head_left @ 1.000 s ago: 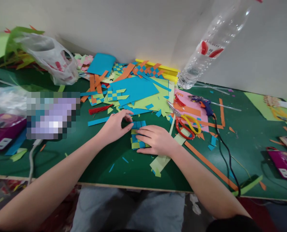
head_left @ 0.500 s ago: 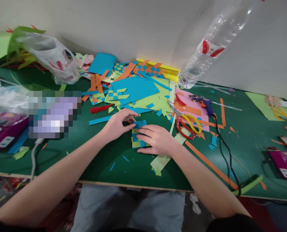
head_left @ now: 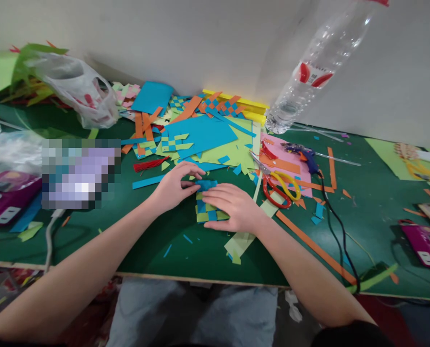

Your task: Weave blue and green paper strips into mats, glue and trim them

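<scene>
A small woven mat of blue and light green paper strips (head_left: 205,211) lies on the green table (head_left: 157,241) in front of me. My right hand (head_left: 233,206) lies flat on the mat, fingers stretched out and pressing it down. My left hand (head_left: 175,185) is at the mat's far edge, its fingertips pinching the blue strip ends (head_left: 207,184) that stick out there and folding them over.
Red and yellow scissors (head_left: 280,185) and a blue glue gun (head_left: 309,159) with a black cord lie to the right. Blue, green and orange paper sheets (head_left: 200,137) pile up behind. A clear plastic bottle (head_left: 309,72), a plastic bag (head_left: 73,86) and a long orange strip (head_left: 316,248) stand around.
The blue strip ends at the mat's far edge have been bent over by my left fingers. My right hand has shifted slightly up the mat.
</scene>
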`<state>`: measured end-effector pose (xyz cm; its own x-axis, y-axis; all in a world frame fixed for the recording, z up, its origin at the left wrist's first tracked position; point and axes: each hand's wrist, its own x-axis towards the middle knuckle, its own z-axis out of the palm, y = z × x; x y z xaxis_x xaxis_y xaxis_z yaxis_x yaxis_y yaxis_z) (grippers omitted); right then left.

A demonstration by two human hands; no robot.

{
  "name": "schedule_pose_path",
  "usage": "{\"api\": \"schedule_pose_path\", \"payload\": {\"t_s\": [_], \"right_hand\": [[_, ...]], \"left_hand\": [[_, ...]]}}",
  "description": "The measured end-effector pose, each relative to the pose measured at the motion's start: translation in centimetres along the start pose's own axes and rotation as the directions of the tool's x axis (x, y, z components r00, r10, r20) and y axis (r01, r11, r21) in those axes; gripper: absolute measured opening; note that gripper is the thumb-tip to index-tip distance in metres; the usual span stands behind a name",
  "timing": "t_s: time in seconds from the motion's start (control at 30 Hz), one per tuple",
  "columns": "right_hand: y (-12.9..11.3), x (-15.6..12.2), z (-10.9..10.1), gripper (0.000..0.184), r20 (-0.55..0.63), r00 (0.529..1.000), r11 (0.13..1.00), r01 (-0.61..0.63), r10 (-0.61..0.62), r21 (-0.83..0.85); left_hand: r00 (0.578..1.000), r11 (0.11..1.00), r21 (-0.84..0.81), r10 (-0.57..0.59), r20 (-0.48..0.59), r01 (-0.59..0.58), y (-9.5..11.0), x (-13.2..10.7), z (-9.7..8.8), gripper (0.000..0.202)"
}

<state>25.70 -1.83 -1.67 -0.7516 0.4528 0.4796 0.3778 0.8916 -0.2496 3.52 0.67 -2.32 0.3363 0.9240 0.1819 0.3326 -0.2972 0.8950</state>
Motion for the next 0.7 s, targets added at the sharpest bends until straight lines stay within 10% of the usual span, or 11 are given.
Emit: {"api": "schedule_pose_path", "payload": {"t_s": [0.13,0.27,0.7], "right_hand": [[0.0,0.3,-0.5,0.033,-0.238,0.915,0.944,-0.303,0.326,0.126],[0.8,0.1,-0.6,0.048,-0.169,0.781,0.789,-0.547,0.601,0.279],[-0.6,0.4,-0.9,0.041,-0.121,0.747,0.658,-0.481,0.653,0.580]], "left_hand": [[0.995,0.994,-0.058,0.090,-0.045,-0.092,0.7,-0.2,-0.1,0.026],[0.982,0.984,-0.040,0.168,-0.092,-0.172,1.7,-0.6,-0.2,0.022],[0.950,0.957,-0.029,0.283,-0.133,-0.289,3.3,-1.6,0.0,0.022]]}}
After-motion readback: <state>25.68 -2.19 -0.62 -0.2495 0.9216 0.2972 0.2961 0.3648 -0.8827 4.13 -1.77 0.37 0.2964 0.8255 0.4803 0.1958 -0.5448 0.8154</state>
